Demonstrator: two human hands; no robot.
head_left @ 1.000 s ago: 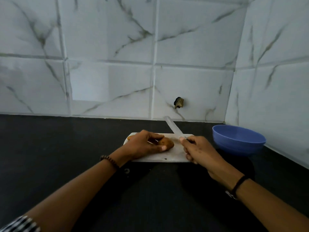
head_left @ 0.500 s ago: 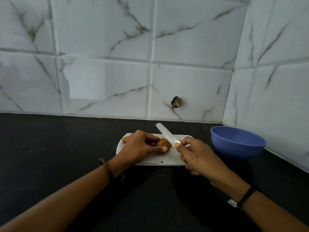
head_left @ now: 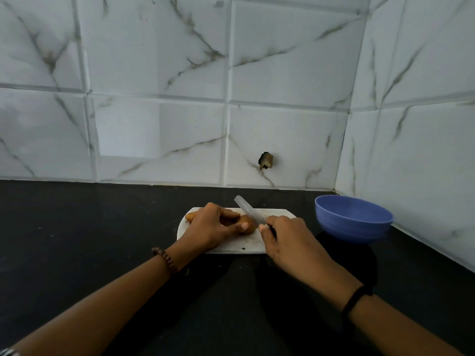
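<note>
Toward the back right corner of the dark surface [head_left: 102, 240], a white cutting board [head_left: 231, 245] carries a brown potato [head_left: 251, 225]. The left hand [head_left: 208, 227] curls over it, grip holding it down. The right hand [head_left: 288, 240] has its grip closed round a knife [head_left: 248, 209], blade slanting by the potato's right end. A blue bowl [head_left: 353, 219] sits near the board's right edge.

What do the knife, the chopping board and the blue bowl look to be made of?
Knife: pale, dull blade, perhaps ceramic or plastic; blurred, so unsure. Chopping board: smooth white, thin with rounded corners, probably plastic, possibly stone. Blue bowl: even matte colour with faint ridges, likely plastic.
</note>
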